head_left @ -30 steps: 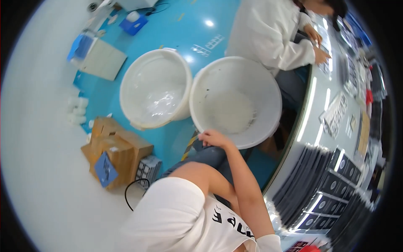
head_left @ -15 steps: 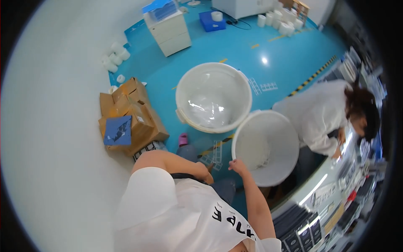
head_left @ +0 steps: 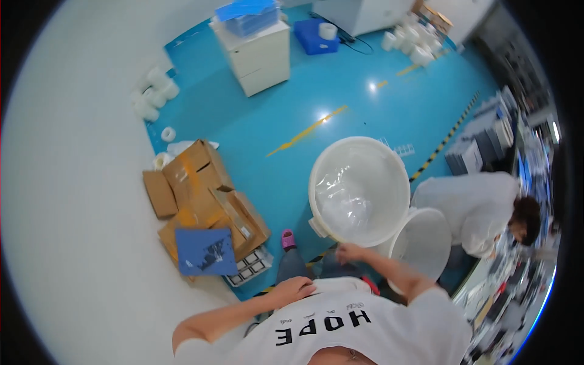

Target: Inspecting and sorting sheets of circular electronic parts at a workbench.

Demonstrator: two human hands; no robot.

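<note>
A large round white tub (head_left: 314, 188), lined with clear plastic film, stands on the floor in front of me. At its near rim my right hand (head_left: 350, 252) is closed, fingers curled; whether it grips the rim or something small cannot be made out. My left hand (head_left: 298, 289) lies open at my waist, fingers stretched beside a pale curved edge (head_left: 340, 283) at the front of my shirt. A second white tub (head_left: 429, 240) stands to the right, touching or close to the first and partly hidden by my right forearm.
Opened cardboard boxes (head_left: 201, 176) with a blue sheet (head_left: 207, 252) lie at left. A white cabinet (head_left: 261, 64) and a blue crate (head_left: 315, 38) stand farther off. White rolls (head_left: 420, 55) cluster at back right. A co-worker (head_left: 465, 204) leans over a cluttered bench.
My view has turned, and I stand nearer the lined tub. My right hand has left the second tub's rim for the lined tub's near side. My left hand now lies at my waist.
</note>
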